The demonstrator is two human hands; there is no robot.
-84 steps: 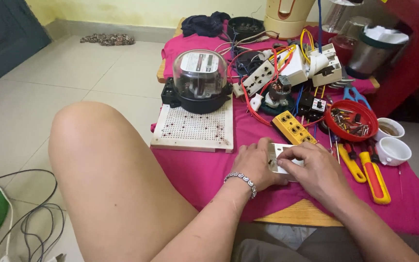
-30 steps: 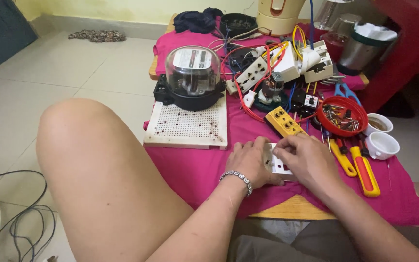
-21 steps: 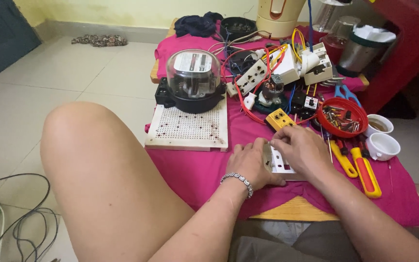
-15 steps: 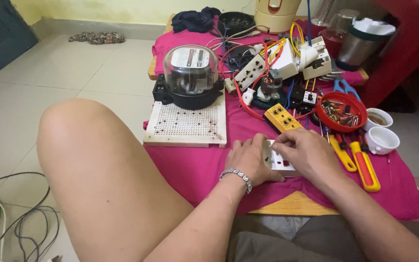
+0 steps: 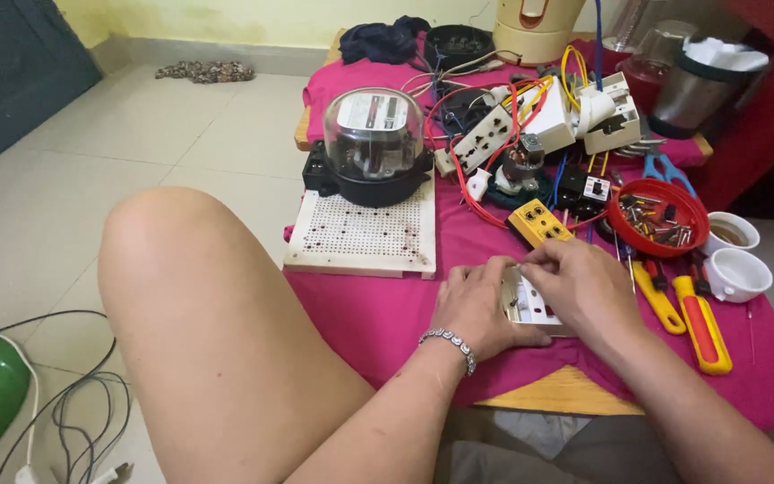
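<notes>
Near the counter's front edge, the white switch plate [image 5: 530, 309] lies flat between both hands, its long axis running toward that edge, left hand [image 5: 477, 309] closed on its left side, right hand [image 5: 580, 287] pinching its far end.

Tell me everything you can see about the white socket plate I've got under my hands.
The white socket plate is a flat, plastic-looking rectangle with small dark pin holes in its face. It lies on the pink cloth near the table's front edge, just below the yellow socket box. The left hand grips its left edge and the right hand covers its right side, fingertips at the top edge. Much is hidden.
</notes>
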